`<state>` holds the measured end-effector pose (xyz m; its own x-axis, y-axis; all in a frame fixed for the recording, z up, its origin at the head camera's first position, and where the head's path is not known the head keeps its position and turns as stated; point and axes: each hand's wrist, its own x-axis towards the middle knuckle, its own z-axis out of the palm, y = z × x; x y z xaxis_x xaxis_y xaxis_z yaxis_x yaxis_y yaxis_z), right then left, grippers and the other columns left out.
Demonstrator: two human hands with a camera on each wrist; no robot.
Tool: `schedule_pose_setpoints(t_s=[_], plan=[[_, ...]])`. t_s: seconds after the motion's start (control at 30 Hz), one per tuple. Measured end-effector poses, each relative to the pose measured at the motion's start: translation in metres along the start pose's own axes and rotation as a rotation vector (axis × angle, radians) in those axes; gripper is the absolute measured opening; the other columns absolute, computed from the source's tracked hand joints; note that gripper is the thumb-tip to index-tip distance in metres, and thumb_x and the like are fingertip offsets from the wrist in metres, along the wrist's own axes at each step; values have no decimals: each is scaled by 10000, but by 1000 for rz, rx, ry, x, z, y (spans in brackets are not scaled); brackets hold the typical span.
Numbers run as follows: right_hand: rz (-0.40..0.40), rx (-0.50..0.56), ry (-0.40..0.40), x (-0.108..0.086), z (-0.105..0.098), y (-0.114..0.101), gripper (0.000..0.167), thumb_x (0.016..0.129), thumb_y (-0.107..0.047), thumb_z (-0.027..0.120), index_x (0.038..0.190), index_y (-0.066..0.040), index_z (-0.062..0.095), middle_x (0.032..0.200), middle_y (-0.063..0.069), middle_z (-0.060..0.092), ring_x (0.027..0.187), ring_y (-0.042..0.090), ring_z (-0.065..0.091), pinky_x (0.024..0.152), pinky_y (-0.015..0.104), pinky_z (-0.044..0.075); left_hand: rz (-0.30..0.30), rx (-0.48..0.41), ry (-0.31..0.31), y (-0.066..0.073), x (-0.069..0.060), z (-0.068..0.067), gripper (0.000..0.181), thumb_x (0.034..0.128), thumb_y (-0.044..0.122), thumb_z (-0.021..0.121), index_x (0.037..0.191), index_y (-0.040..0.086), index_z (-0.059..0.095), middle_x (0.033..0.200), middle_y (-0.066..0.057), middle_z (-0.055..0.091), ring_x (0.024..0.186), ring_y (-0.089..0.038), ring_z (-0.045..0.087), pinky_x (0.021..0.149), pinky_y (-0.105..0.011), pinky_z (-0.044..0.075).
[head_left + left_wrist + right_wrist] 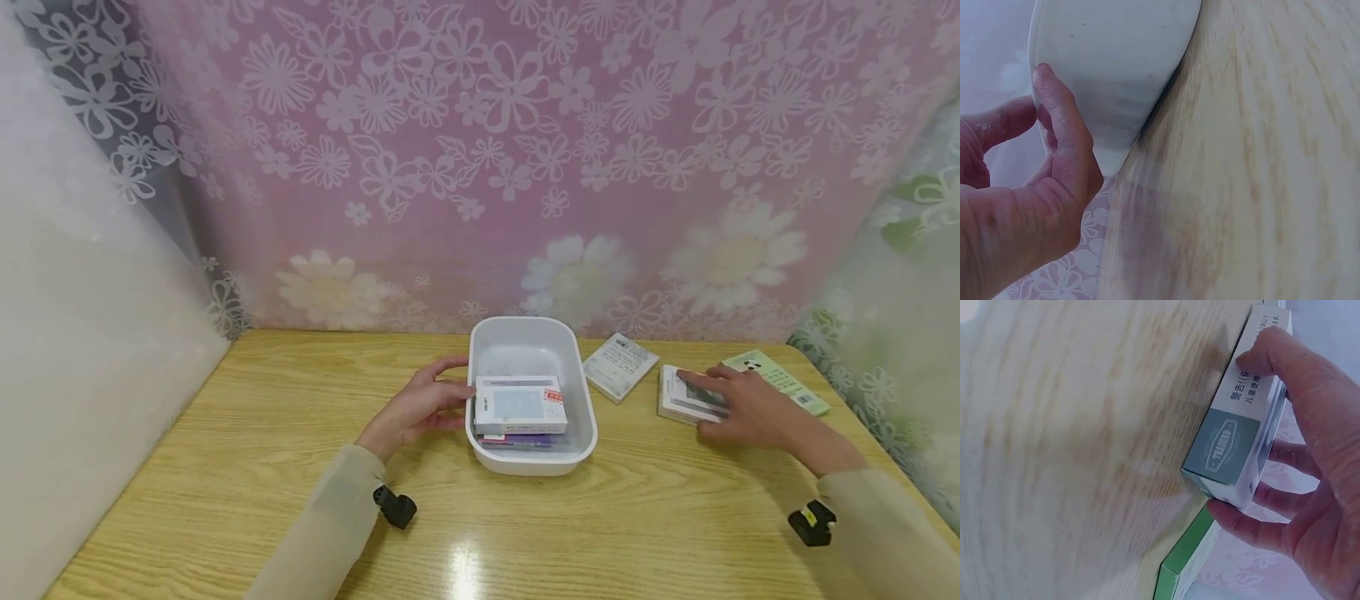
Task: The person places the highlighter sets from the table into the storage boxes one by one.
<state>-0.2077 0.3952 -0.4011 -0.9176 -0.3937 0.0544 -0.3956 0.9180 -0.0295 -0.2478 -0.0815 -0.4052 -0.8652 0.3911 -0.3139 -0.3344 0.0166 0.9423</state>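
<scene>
At the middle of the table stands a white plastic bin (532, 465). My left hand (427, 404) pinches its left rim, with thumb and fingers on either side of the wall in the left wrist view. Inside the bin lies a white box (521, 406) with a pale blue panel and a red label, over a flat purple item (528, 441) that is mostly covered. My right hand (753, 408) grips a small white-and-grey box (1225, 447), thumb along its printed side and fingers across the top and far end. That box appears to lie on the table.
Between the bin and my right hand lies a flat white printed box (621, 367). A green box (795, 390) lies partly behind my right hand. The wooden table (315, 392) ends at a pink flowered curtain (450, 208); further curtains hang at both sides.
</scene>
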Motion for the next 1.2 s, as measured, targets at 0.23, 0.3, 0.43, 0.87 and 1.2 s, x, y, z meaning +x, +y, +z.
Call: schedule_pose_setpoints(t_s=[0.23,0.3,0.43,0.87,1.2], plan=[[-18,10,58,-3,-8,-4,727,844,-318,794,1488,-114,528,1284,305,614,1027,435,660,864,648,478,8,3,-1,1,0,-1,632,975,104,652,1549,198,402,1305,-124,674,978,-159,714,720,-310,609],[-21,5,76,-2,-10,-6,720,847,-311,793,1488,-118,527,1289,314,611,1040,450,660,873,654,475,9,7,-1,1,0,-2,636,974,111,656,1551,196,402,1300,-122,680,969,-156,716,712,-303,611],[-12,7,86,1,-15,-11,723,851,-312,791,1495,-125,520,1316,329,598,1079,484,644,888,650,473,8,15,-2,1,1,-2,637,975,121,659,1552,193,401,1290,-120,686,954,-147,716,708,-299,612],[-31,42,139,9,-28,-28,738,819,-283,845,1468,-110,539,1363,334,557,1113,555,596,817,633,514,4,11,-21,-1,3,-4,663,973,122,659,1569,173,375,1282,-111,684,959,-153,714,720,-312,607],[-108,42,245,20,-38,-48,725,758,-248,895,1398,-88,595,1337,265,603,1143,499,594,855,655,509,-4,10,-14,-1,1,-3,669,972,120,656,1573,176,367,1299,-120,672,951,-156,712,694,-298,605]])
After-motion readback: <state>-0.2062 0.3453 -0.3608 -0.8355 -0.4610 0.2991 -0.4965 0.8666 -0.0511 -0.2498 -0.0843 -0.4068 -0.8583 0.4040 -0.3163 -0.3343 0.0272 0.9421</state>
